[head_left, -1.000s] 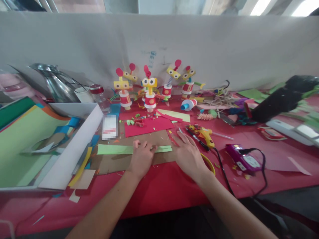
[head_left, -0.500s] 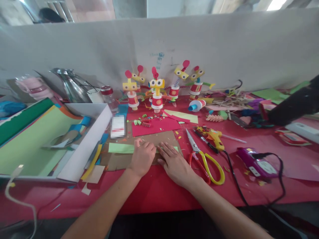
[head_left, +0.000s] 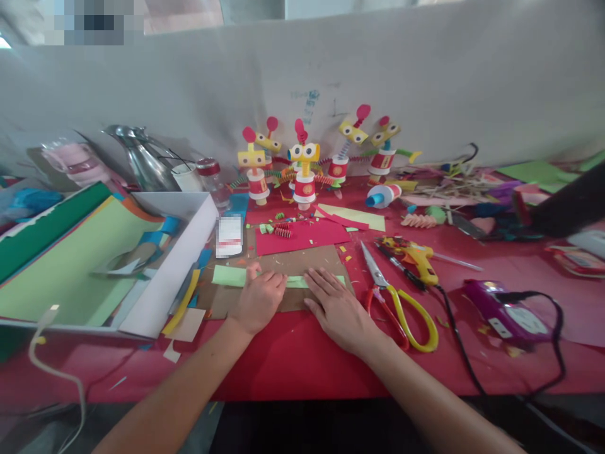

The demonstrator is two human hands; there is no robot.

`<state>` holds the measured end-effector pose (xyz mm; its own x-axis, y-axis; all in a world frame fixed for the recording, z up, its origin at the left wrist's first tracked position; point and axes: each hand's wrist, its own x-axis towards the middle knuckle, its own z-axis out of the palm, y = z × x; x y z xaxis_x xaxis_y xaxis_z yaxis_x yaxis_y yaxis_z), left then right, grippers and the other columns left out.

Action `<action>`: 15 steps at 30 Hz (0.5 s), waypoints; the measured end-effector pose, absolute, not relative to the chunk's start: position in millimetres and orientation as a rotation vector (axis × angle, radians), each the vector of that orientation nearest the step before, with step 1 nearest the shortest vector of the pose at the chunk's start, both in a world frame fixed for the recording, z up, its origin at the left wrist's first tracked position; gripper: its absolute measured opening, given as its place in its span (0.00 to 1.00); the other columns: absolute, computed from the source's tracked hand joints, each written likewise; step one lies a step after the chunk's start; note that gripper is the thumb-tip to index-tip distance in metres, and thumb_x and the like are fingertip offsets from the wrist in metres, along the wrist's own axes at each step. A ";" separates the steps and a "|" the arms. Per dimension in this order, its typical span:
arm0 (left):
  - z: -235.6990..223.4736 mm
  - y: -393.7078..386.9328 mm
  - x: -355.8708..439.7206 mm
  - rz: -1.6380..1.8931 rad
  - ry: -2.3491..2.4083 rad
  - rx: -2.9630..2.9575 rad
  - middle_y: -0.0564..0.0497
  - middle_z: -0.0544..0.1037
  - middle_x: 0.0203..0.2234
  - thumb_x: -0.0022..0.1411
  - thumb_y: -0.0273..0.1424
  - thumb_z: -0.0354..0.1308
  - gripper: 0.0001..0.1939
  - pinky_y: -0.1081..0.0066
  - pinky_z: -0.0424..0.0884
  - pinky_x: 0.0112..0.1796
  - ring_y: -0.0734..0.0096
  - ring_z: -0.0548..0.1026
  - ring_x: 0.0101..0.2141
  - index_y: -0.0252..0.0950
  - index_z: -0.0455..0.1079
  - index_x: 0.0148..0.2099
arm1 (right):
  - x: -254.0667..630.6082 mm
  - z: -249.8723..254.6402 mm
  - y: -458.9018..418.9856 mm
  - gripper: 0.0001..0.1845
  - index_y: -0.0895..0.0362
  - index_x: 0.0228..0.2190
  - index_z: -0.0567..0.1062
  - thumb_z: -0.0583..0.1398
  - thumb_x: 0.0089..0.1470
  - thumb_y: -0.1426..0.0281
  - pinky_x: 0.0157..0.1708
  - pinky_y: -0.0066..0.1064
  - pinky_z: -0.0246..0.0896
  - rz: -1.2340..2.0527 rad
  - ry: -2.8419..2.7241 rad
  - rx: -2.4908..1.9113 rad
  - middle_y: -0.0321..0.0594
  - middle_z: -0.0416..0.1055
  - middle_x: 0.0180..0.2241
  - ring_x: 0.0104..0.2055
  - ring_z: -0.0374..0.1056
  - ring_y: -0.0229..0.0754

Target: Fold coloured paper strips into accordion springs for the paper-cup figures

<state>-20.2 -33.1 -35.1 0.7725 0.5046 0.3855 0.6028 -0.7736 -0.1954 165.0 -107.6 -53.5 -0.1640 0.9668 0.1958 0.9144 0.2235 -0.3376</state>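
A light green paper strip lies across a piece of brown cardboard in front of me. My left hand is closed, its curled fingers pressed on the middle of the strip, which they partly hide. My right hand lies flat over the strip's right part with its fingers stretched out. Between the two hands a short length of the strip shows, with a fold or edge line along it. Right of my right hand rest scissors with red and yellow handles, their blades pointing away from me.
Several paper-cup figures stand at the back, with one cup on its side. A white box of coloured paper is at left. A yellow glue gun, a purple device and a black cable lie at right.
My left hand has slid left along the green strip, away from my right hand, uncovering more of it between them. The right hand stays flat. The view has shifted slightly.
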 end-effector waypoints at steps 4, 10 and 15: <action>-32.1 -34.4 -24.1 -0.439 -0.918 -2.652 0.51 0.78 0.29 0.66 0.23 0.44 0.14 0.56 0.52 0.44 0.66 0.73 0.33 0.35 0.71 0.42 | 165.1 -52.8 -107.9 0.28 0.58 0.60 0.58 0.48 0.62 0.62 0.63 0.43 0.45 0.203 -2.146 -1.759 0.41 0.52 0.63 0.66 0.44 0.46; -25.4 -34.1 -34.2 -0.447 -1.018 -2.694 0.50 0.80 0.34 0.65 0.21 0.44 0.16 0.54 0.51 0.46 0.65 0.75 0.35 0.38 0.71 0.44 | 165.0 -55.0 -107.9 0.28 0.58 0.60 0.58 0.47 0.62 0.60 0.63 0.44 0.45 0.200 -2.143 -1.770 0.40 0.51 0.63 0.66 0.43 0.46; -24.8 -35.5 -41.2 -0.413 -1.085 -2.674 0.49 0.79 0.35 0.63 0.19 0.44 0.17 0.53 0.51 0.46 0.64 0.75 0.35 0.37 0.70 0.46 | 164.2 -54.7 -107.3 0.28 0.58 0.60 0.58 0.48 0.61 0.62 0.63 0.44 0.44 0.191 -2.155 -1.774 0.41 0.51 0.63 0.66 0.43 0.46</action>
